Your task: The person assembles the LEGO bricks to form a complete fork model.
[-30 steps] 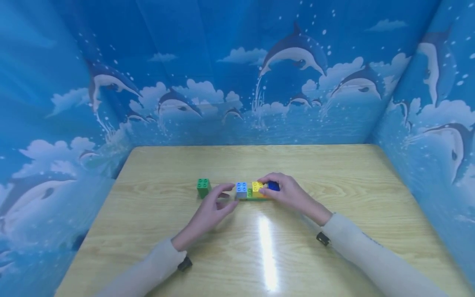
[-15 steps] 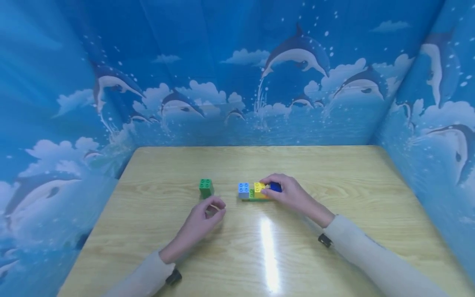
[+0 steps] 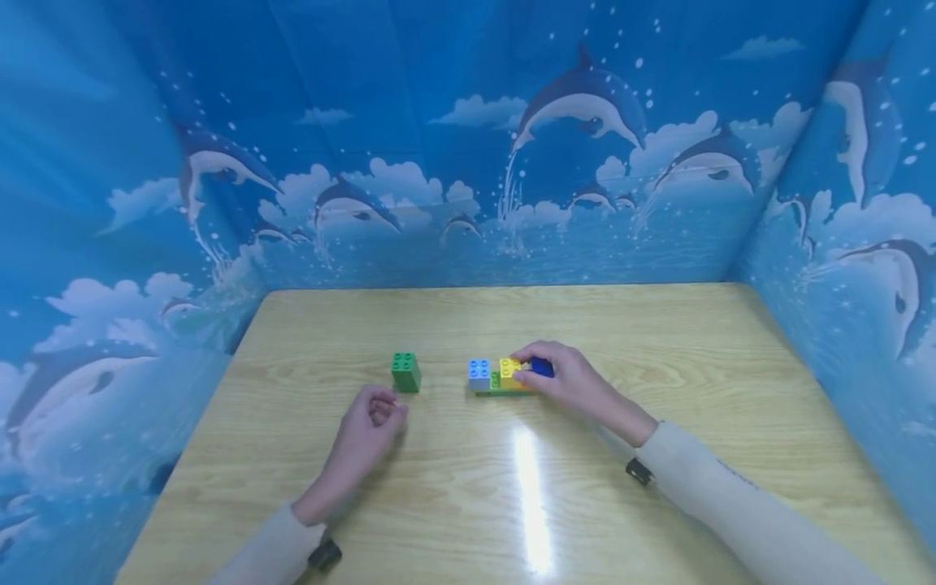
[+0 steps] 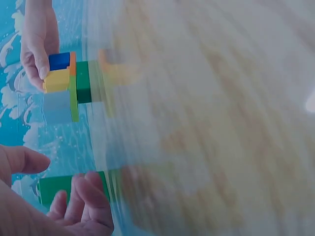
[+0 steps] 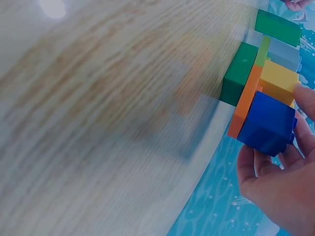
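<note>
My right hand [image 3: 578, 382] pinches the yellow brick [image 3: 508, 372] of a toy-brick build standing on the table. In the right wrist view a dark green brick [image 5: 239, 73] forms its base, under a thin orange plate [image 5: 244, 105] and a thin light green plate [image 5: 262, 51]. A light blue brick [image 3: 478, 375], the yellow brick and a dark blue brick [image 5: 268, 123] sit in a row on top. My left hand [image 3: 363, 431] holds nothing, its fingers loosely bent, just in front of a green brick stack [image 3: 406, 373]. In the left wrist view its fingers partly hide this stack [image 4: 51, 188].
The wooden table [image 3: 585, 504] carries a bright strip of reflected light [image 3: 530, 496]. A blue dolphin-print curtain [image 3: 409, 162] encloses its back and sides. The green stack stands left of the build, with a gap between them.
My left hand has drawn away from the light blue brick, moving left and toward me to the front of the green stack. The right hand has stayed on the yellow brick.
</note>
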Demonstrator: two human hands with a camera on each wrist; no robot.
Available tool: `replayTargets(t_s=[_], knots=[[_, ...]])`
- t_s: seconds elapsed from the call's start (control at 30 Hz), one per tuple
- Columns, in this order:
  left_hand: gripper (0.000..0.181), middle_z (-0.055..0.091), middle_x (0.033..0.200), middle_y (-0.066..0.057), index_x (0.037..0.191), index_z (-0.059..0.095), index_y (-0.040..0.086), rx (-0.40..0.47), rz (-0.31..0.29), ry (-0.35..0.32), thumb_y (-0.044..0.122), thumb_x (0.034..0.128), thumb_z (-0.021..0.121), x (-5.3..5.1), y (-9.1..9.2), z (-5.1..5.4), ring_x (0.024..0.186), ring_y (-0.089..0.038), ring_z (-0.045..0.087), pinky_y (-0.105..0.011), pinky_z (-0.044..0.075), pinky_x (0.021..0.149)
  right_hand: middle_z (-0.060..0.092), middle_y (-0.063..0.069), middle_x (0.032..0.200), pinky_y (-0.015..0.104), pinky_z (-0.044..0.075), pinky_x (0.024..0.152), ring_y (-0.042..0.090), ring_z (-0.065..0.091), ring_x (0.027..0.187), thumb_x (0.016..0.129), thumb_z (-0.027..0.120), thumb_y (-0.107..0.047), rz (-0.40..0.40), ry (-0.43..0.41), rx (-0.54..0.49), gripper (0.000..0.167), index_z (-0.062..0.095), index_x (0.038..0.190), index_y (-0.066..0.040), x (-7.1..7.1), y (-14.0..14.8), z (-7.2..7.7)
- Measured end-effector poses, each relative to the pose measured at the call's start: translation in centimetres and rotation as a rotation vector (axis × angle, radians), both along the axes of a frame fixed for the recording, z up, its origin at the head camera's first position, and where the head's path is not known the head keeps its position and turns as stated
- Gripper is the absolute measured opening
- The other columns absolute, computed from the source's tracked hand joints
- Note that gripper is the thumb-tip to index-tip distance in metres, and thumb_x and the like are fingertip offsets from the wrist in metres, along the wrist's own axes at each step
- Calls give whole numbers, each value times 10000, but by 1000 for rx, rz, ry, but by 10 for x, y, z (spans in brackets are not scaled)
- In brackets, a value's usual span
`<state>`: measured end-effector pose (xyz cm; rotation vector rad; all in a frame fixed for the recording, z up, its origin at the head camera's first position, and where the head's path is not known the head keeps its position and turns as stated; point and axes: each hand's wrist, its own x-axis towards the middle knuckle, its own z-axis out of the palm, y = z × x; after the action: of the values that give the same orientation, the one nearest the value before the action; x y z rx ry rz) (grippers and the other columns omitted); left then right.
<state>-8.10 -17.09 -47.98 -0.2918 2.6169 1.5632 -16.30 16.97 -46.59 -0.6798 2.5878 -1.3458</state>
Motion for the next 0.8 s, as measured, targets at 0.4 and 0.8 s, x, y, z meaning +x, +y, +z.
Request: replayTargets(t_s=[0.4, 0.8], knots=[[681, 495, 1554, -214, 1607, 399, 21, 166, -55, 33, 173, 1040, 745, -17, -17, 0, 1088, -280, 622, -276, 557, 692, 711, 65, 1361, 517, 552, 1070, 312, 648, 1279, 1040, 780, -244, -9, -5, 1, 328, 745, 1344, -125, 0, -2, -1], [735, 483, 1593, -210, 1640, 413, 63, 156, -220, 12, 204, 1020, 781, -46, -32, -4, 1113, -282, 611, -330, 586, 823, 710, 68, 1363, 530, 549, 1069, 319, 647, 1278, 1044, 774, -262, 2, -4, -4, 341, 743, 1353, -121, 0, 0, 0]])
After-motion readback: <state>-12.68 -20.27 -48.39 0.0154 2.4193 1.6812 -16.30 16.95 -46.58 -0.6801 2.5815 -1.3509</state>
